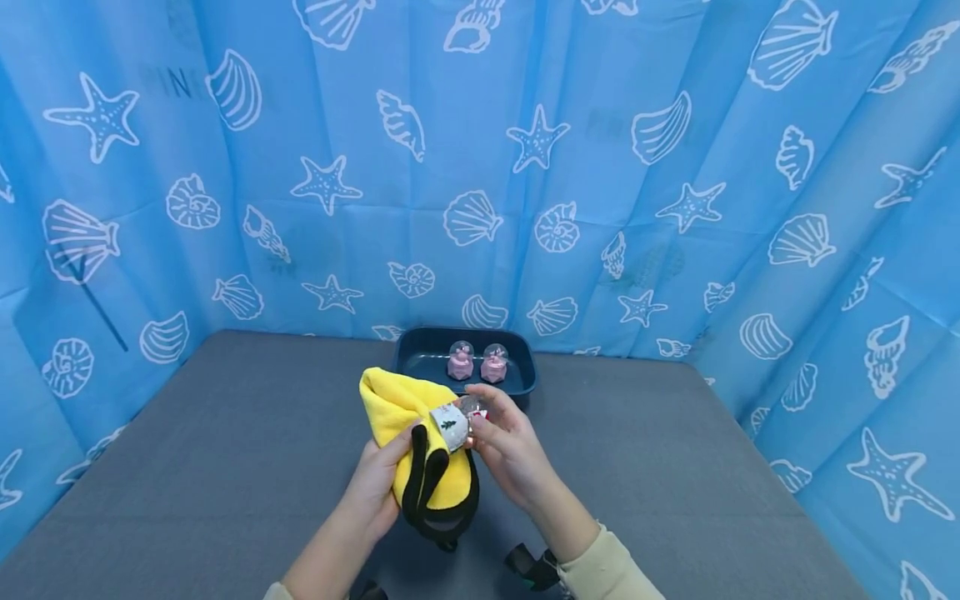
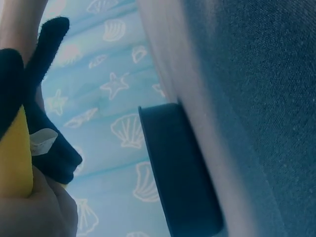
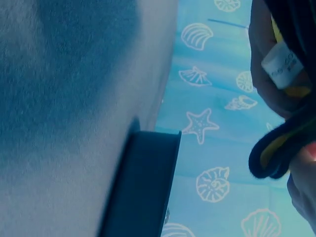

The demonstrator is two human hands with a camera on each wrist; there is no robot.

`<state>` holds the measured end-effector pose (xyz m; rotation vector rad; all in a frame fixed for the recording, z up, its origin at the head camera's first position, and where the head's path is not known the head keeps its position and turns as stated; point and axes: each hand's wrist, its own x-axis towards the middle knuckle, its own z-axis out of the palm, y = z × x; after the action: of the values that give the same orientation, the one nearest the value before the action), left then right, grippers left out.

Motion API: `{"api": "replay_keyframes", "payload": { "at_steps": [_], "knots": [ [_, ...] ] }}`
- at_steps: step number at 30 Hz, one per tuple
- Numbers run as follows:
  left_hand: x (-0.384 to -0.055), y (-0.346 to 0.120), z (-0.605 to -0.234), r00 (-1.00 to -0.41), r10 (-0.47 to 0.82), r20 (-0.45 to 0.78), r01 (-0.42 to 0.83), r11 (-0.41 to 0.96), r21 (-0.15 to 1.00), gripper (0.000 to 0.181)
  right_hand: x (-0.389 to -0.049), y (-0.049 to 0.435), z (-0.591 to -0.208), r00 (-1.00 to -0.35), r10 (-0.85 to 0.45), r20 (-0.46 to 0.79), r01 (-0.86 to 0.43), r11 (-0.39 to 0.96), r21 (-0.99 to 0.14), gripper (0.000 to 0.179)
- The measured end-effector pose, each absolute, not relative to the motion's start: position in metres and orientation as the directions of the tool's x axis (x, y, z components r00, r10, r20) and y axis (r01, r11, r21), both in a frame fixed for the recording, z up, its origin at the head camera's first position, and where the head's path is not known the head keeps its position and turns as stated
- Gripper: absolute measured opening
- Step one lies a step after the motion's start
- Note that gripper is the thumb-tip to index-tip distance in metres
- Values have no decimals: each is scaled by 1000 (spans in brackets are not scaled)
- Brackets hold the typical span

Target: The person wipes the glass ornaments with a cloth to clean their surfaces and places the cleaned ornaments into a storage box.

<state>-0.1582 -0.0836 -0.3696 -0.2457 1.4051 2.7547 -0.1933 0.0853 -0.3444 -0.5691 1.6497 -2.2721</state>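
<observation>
My left hand (image 1: 377, 479) grips a soft yellow fabric bag or hat (image 1: 397, 404) with black trim and black strap-like pieces, thumb on top. In my right hand (image 1: 517, 450), the thumb and fingers pinch a small snow globe (image 1: 450, 425) over the yellow fabric. Its whitish base bears a green tree, and something red shows at the clear dome, partly behind the fingers. The left wrist view shows the fabric's black parts (image 2: 52, 148) beside a small white tag (image 2: 43, 141); the right wrist view also catches that tag (image 3: 284, 66).
A dark blue tray (image 1: 420, 375) stands at the back of the grey table (image 1: 247, 467), just beyond the hands. Two pink snow globes (image 1: 493, 364) sit side by side in it. Behind hangs a blue curtain (image 1: 480, 150) with white sea shells and starfish.
</observation>
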Motion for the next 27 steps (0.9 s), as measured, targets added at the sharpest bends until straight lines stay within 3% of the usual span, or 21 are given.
{"api": "replay_keyframes", "payload": {
  "at_steps": [6, 10, 14, 21, 27],
  "knots": [
    [-156, -91, -365, -983, 30, -182, -161, -629, 761, 44, -196, 89, -342, -856, -478, 198, -37, -326, -945, 55],
    [-153, -89, -365, -987, 75, -141, -157, -609, 777, 53, -195, 87, -340, -851, -471, 231, -69, -337, -939, 58],
    [-153, -85, -368, -995, 18, -97, -88, -606, 791, 55, -192, 82, -339, -865, -461, 200, -51, -316, -947, 61],
    [-154, -82, -371, -994, -63, -93, -43, -559, 828, 44, -189, 71, -338, -923, -370, 106, 1, -278, -961, 57],
    [-155, -84, -372, -990, -71, -121, -62, -546, 835, 41, -189, 72, -338, -937, -339, 81, 37, -328, -944, 46]
  ]
}}
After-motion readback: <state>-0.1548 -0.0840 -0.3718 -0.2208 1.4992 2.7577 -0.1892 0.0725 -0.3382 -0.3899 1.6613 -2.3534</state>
